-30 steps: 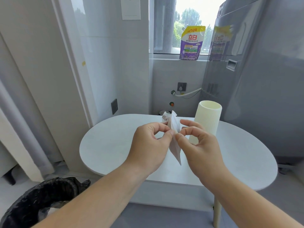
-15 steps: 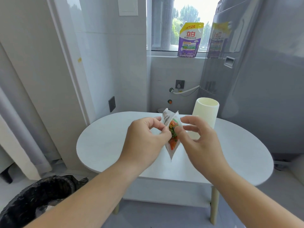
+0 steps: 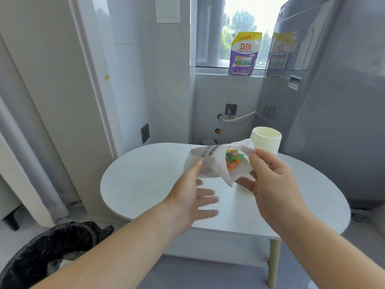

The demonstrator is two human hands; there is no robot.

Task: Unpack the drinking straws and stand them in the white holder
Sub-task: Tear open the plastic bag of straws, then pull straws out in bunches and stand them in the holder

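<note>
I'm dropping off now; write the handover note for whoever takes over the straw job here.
Left hand: open, blurred, one finger touching the packet.
Right hand: pinches the packet's opened mouth, above the table.
Straws: inside the packet, coloured ends showing.
White holder: upright on the table, no straws visible in it.
Done: packet opened. Left: pull straws out, stand them in holder.

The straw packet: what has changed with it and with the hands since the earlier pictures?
The packet tipped from hanging upright to lying sideways, mouth open, straws showing. The left hand let go and opened; the right hand keeps its pinch. The white holder stayed put.
</note>
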